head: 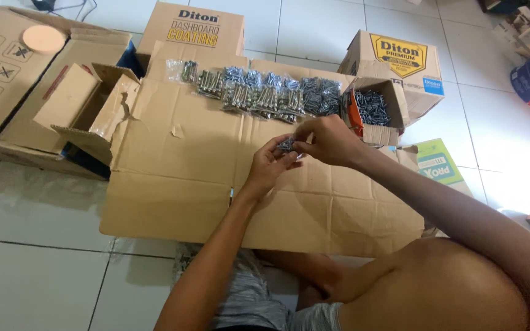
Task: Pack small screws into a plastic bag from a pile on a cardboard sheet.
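Nearest to the camera, a bent knee and grey shorts are filling the lower edge, and two forearms are reaching from there toward the far side. Both hands are meeting over a flattened cardboard sheet on the tiled floor. The left hand is cupping a small clear bag of screws with its fingers curled around it. The right hand is pinching the top of the same bag with closed fingertips. The bag is too small and too covered to tell which way its long axis is pointing. Farther away, a row of filled screw bags is lying across the sheet from left to right. Just right of it, an open small box of loose screws is standing.
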